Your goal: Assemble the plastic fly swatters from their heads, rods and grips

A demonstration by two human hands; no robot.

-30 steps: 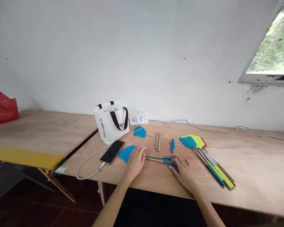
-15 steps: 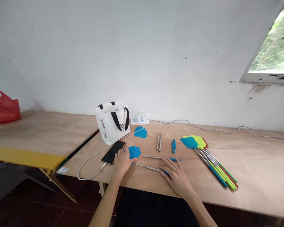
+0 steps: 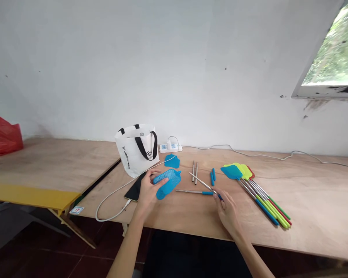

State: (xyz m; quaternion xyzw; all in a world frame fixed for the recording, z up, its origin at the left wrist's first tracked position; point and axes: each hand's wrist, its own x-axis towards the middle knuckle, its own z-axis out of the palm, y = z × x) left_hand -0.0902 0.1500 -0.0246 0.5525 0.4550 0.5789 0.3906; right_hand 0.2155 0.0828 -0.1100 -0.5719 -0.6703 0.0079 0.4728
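Note:
My left hand [image 3: 148, 190] grips a blue fly swatter head [image 3: 170, 180], thumb on top, just above the table. Below it, another blue piece [image 3: 160, 194] shows; I cannot tell whether it is held too. My right hand [image 3: 226, 206] is closed on the blue grip of a metal swatter handle [image 3: 202, 181], whose bare tip points up and left toward the blue head, apart from it. A second handle with a blue grip [image 3: 191, 191] lies on the table between the hands. Farther back are two metal tubes [image 3: 195, 172], two short blue grips [image 3: 212, 177] and a blue swatter head [image 3: 172, 161].
Several assembled fly swatters [image 3: 263, 200] lie stacked at the right. A black phone [image 3: 133, 190] on a white cable lies beside my left hand. Behind stand a white bag [image 3: 136, 154] and a power strip [image 3: 171, 148]. A red bag [image 3: 4, 135] rests on the left table.
My left hand has lifted the blue swatter head off the table. My right hand has picked up the nearer handle and tilted its tip upward.

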